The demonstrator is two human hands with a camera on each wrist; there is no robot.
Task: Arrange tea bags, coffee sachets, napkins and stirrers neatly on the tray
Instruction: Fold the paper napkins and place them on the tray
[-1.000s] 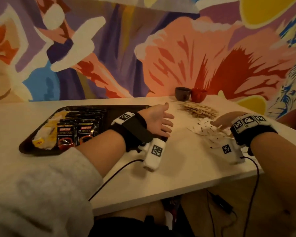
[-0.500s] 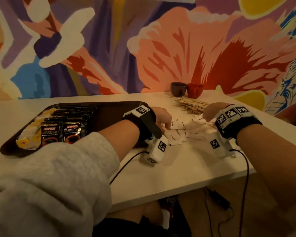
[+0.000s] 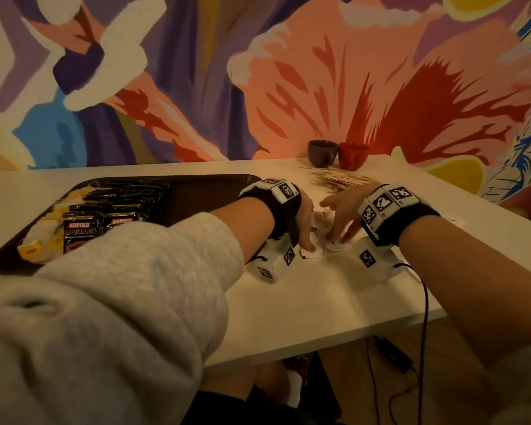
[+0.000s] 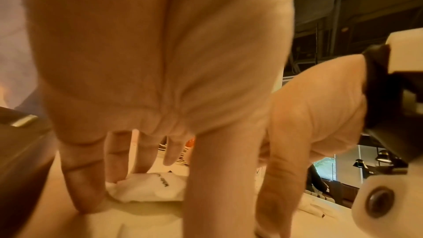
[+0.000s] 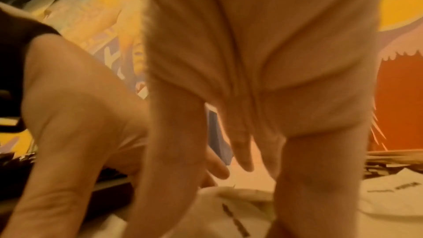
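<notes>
A dark brown tray (image 3: 203, 194) lies at the left. It holds rows of black coffee sachets (image 3: 83, 231) and yellow tea bags (image 3: 40, 246) along its left side. Just right of the tray, white printed napkins (image 3: 314, 256) lie in a small pile on the table. My left hand (image 3: 307, 228) and right hand (image 3: 341, 216) stand on either side of this pile with palms facing. In the left wrist view straight fingers (image 4: 80, 178) reach down to a crumpled napkin (image 4: 148, 189). My right hand's fingers (image 5: 309, 187) also point down onto the napkins (image 5: 228, 205). Wooden stirrers (image 3: 337, 179) lie heaped behind the hands.
A dark cup (image 3: 322, 153) and a red cup (image 3: 353, 154) stand at the wall behind the stirrers. The white table's (image 3: 319, 302) front edge runs close below my wrists, with cables hanging over it. More napkins (image 5: 389, 193) lie to the right.
My left hand swung from beside the tray, palm up, over to the napkins. Both hands have closed in towards each other, and the scattered napkins are now bunched between them.
</notes>
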